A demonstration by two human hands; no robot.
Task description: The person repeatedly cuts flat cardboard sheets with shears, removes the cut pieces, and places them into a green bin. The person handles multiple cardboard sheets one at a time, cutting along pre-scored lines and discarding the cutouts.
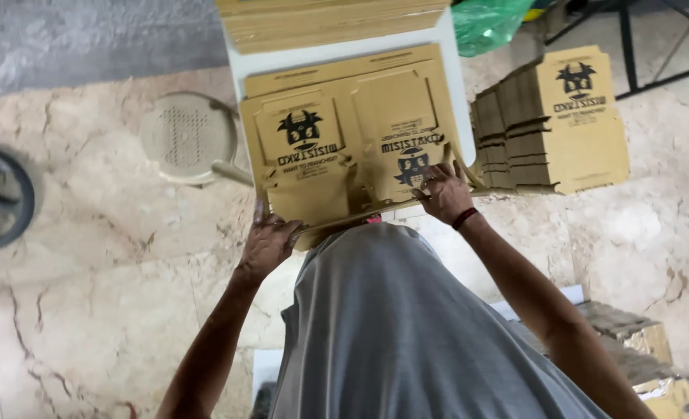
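A flat, die-cut brown cardboard box blank point(352, 143) printed with black animal-head logos is held at the near edge of a narrow white desk point(453, 85), its lower flaps bent toward the person's grey shirt. The left hand point(268, 242) is closed on the blank's near left corner, thumb on top and fingers curled beneath, while the right hand point(443, 194) is pressed flat on the right panel with its fingers spread, a dark red band seen at the wrist. Judged from this, a flap fold is in hand; it is best made along the scored crease, with the right panel kept pinned to the desk so the sheet is not skewed, and with even pressure so the tabs are not torn. A stack of folded brown cardboard boxes point(554, 124) is seen just right of the desk, more flat blanks point(329, 19) are piled at its far end, and a beige plastic stool point(185, 138) stands on the marble floor to the left.
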